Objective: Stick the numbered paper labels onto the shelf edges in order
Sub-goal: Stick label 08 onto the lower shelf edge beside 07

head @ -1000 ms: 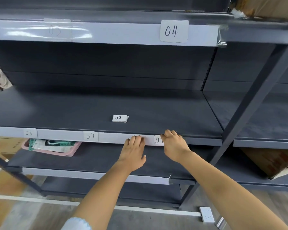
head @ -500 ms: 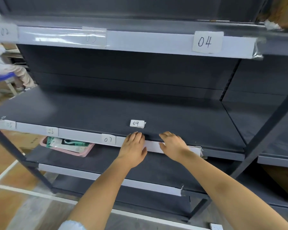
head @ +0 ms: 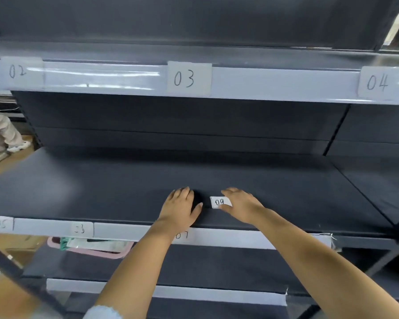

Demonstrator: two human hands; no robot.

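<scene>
A small stack of paper labels, its top one reading 09 [head: 220, 202], lies on the dark middle shelf [head: 101, 189]. My right hand [head: 243, 204] reaches onto it, thumb and fingers touching the stack's right side. My left hand [head: 181, 207] rests flat on the shelf just left of the stack, fingers straight. The middle shelf's white edge strip [head: 129, 231] carries labels 05 [head: 1, 224], 06 [head: 80, 229] and 07 [head: 182, 235], the last partly behind my left wrist. The upper edge strip bears labels 02 [head: 17, 71], 03 [head: 184, 78] and 04 [head: 377, 82].
A pink tray [head: 88, 249] with packaged items sits on the lower shelf at the left. Another person's legs [head: 5, 132] show at the far left. A dark upright post [head: 392, 252] stands at the right, another [head: 14, 272] crosses the lower left. The lowest shelf has a bare white strip [head: 194, 293].
Both hands have left the middle shelf's edge strip and moved up onto the shelf surface beside the 09 stack. The camera has swung left, bringing labels 02 and 03 into view.
</scene>
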